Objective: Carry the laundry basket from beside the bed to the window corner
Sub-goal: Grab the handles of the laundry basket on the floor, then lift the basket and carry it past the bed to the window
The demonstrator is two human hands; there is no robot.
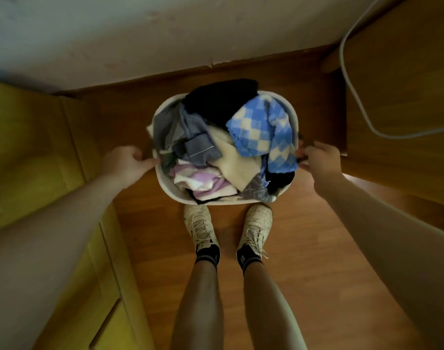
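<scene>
White laundry basket (pixel 165 184), seemingly gripped between left hand (pixel 125 164), right hand (pixel 319 157)

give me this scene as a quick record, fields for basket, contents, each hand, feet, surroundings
basket: white laundry basket, piled above its rim, in front of the feet
contents: blue checked cloth, black garment, lilac striped cloth, cream and grey pieces
left hand: left hand gripping the basket's left rim
right hand: right hand gripping the right rim
feet: white sneakers, toes just behind the basket
surroundings: wooden floor, yellow cabinet on the left, white cable on the right
lifted or resting: cannot tell
</scene>
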